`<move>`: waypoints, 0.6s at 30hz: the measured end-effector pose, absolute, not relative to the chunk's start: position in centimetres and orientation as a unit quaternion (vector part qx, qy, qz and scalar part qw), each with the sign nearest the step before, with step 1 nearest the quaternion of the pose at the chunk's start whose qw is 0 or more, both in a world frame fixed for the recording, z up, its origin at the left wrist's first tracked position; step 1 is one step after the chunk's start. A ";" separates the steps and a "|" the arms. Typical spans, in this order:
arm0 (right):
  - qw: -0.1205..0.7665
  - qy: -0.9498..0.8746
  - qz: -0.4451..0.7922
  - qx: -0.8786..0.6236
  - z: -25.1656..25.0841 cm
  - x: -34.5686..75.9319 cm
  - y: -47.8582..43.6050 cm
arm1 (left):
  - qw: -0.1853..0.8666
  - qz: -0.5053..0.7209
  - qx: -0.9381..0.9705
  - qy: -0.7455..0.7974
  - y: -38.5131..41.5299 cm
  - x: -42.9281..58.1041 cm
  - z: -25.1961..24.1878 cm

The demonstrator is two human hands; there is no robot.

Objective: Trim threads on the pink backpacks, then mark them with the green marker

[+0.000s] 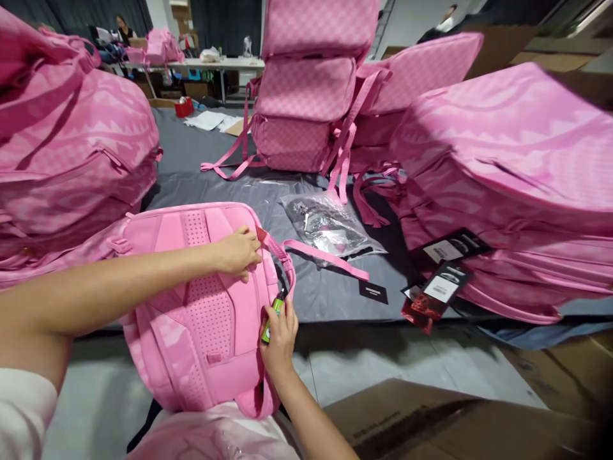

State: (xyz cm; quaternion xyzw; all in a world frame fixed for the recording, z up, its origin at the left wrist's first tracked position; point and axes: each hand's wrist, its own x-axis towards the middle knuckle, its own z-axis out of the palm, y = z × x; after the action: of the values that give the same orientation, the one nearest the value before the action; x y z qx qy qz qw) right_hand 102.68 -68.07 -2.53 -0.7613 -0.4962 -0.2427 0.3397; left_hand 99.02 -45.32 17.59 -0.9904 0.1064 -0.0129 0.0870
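A pink backpack (213,300) leans against the table edge, its padded, perforated back panel facing up towards me. My left hand (241,253) reaches across it, fingers curled and closed on the right edge beside a small red tab. In my right hand (280,332) is a small green tube with a black tip (272,317), pointing up towards the strap. That pink shoulder strap (282,252) bends off the bag's side and trails onto the table, close to a black tag (373,292). The right fingers are closed around the tube.
Pink backpacks are piled at left (71,147), centre (306,89) and right (507,172). Between them on the grey-covered table (191,166) lies a clear plastic bag (330,223). Hang tags (440,291) dangle at right above a cardboard box (454,421). Two people are in the background.
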 end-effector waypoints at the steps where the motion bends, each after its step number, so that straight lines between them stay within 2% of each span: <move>1: 0.341 -0.497 -0.242 -0.761 -2.5 102.7 -68.1 | 0.094 -0.006 -0.989 0.113 -45.3 99.2 17.8; 7: 0.330 -0.483 -0.246 -0.773 -2.1 102.7 -68.4 | 0.144 -0.021 -0.977 0.153 -43.8 98.4 18.1; 9: 0.313 -0.481 -0.236 -0.784 -0.7 102.9 -68.6 | 0.153 -0.080 -0.975 0.140 -43.2 97.2 17.6; 12: 0.313 -0.481 -0.240 -0.783 2.9 103.9 -68.8 | 0.096 -0.199 -0.968 0.116 -42.7 95.6 16.0; 16: 0.383 -0.591 -0.315 -0.637 7.8 106.4 -67.2 | 0.040 -0.327 -0.936 0.121 -42.7 95.1 13.7; 18: 0.356 -0.644 -0.307 -0.604 9.4 107.8 -65.5 | 0.038 -0.359 -0.923 0.135 -42.8 95.3 13.1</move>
State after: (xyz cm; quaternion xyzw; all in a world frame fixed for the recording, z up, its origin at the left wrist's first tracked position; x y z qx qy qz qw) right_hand 107.81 -65.50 9.40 -0.6038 -0.6437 -0.3070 0.3561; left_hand 95.27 -42.85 13.14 -0.9226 0.1349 -0.3593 0.0380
